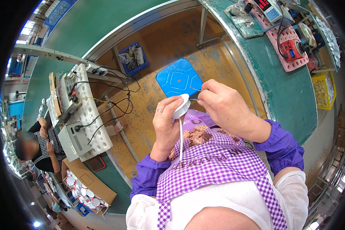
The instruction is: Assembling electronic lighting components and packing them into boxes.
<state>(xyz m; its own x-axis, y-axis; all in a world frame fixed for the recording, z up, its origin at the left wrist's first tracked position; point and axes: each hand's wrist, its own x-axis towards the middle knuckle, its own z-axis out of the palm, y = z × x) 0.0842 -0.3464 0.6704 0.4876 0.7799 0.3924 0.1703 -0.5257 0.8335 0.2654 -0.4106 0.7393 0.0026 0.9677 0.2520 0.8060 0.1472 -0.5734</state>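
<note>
Gripping round white plastic disc point(182, 107) in curled left hand point(165, 122), seemingly for steadiness; pinching thin grey strand point(196, 89) in closed right hand point(223, 106).

The round piece point(181, 107) in the left hand point(165, 124) looks like smooth plastic to me; beyond the grip, the stool point(171, 78), glossy plastic; just below it, the apron point(211, 168), soft matt cloth.

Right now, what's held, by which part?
Left hand grips a white, corded round housing by its edge; right hand pinches a thin wire, spot unclear.
</note>
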